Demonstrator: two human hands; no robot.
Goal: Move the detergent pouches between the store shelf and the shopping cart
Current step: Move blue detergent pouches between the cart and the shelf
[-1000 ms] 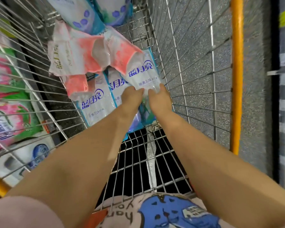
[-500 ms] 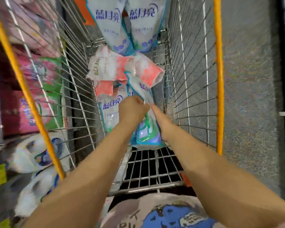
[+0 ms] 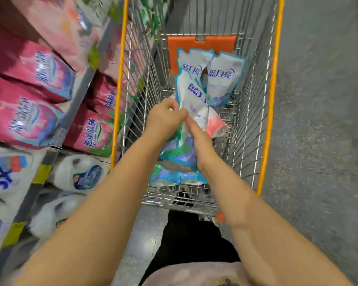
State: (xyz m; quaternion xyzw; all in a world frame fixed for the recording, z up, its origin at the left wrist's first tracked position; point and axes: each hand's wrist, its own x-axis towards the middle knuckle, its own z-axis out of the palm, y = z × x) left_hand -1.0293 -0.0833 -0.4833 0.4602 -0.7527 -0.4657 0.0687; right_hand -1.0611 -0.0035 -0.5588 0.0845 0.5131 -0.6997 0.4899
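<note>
Both my hands hold one white and blue detergent pouch (image 3: 192, 100) lifted upright inside the wire shopping cart (image 3: 250, 124). My left hand (image 3: 165, 118) grips its left edge with curled fingers. My right hand (image 3: 201, 141) holds the pouch from the right and below. Two more blue pouches (image 3: 223, 77) lean against the cart's far end. A pink and white pouch (image 3: 215, 125) lies under the lifted one, and another blue pouch (image 3: 174, 176) lies near the cart's close end.
The store shelf (image 3: 74, 100) runs along the left, stacked with pink detergent bags (image 3: 29, 118) above and white bottles (image 3: 79, 174) below. The cart has orange rails (image 3: 269, 112) and an orange flap (image 3: 201, 45) at its far end. Grey floor (image 3: 318, 141) lies to the right.
Both hands have lifted the blue pouch up off the pile in the cart, turning it upright. The view has tilted up and the shelf now shows on the left.
</note>
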